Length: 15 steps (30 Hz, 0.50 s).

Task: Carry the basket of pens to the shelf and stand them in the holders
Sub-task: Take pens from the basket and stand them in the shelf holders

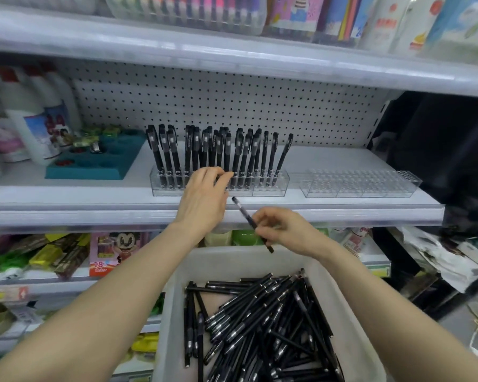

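Bottles [33,128]: white, at 9 o'clock on the shelf [66,199], upright.
Teal tray [94,164]: just at 3 o'clock of the bottles, with round wells.
Filled holder [271,186]: clear, mid-shelf; black standing pens [218,150] in it, caps toward 12 o'clock, the rightmost ones leaning toward 1 o'clock.
Left hand [204,199]: palm down, over the holder's front and hiding part of it; fingers bent toward the pen bases. Grip cannot be told.
Held pen [250,221]: long axis from 11 to 5 o'clock, in front of the shelf edge.
Basket [174,312]: at 6 o'clock, white, holding loose pens [260,326] in crossed directions.
Right hand [284,230]: above the basket; fingers pinch the held pen at mid-barrel.
Empty holder [362,186]: clear, at 3 o'clock of the filled holder.
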Available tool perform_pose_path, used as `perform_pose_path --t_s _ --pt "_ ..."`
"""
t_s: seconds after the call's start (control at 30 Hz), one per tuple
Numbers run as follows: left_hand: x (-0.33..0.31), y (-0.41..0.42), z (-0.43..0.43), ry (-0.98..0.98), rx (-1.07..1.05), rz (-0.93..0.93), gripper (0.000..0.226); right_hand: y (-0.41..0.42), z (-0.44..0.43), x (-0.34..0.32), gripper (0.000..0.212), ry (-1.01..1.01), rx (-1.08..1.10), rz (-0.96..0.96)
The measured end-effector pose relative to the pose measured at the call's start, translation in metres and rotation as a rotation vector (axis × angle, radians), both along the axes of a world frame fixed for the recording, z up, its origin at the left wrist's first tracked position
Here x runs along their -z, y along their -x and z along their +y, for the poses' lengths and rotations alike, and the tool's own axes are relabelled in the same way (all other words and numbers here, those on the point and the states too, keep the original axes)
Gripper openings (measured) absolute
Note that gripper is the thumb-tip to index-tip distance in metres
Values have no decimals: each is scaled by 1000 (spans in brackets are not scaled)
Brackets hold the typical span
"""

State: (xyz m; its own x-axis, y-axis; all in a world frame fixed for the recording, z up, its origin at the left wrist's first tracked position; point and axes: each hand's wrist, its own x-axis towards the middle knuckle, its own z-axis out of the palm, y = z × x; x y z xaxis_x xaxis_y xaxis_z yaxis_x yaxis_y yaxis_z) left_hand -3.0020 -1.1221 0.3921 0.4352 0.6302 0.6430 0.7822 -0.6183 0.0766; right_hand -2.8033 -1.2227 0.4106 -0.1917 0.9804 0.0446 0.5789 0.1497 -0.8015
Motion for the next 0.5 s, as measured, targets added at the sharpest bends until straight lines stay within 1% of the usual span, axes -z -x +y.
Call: perform_pose_path --t_s 0.07,0.17,0.27,0.33,0.5 --pt "0 -6 -1 -20 12 7 46 -8 7 -18 8 -66 92 72" --pt "0 -15 -1 -8 18 24 47 -18 21 -37 2 -213 252 85" --pt "3 -19 1 32 2 3 48 -22 38 -51 8 -359 390 141" --pt "5 -19 2 35 1 -16 48 -19 47 -60 10 -428 452 169" --pt "8 -18 2 15 7 -36 47 -6 65 -70 11 -525 523 107"
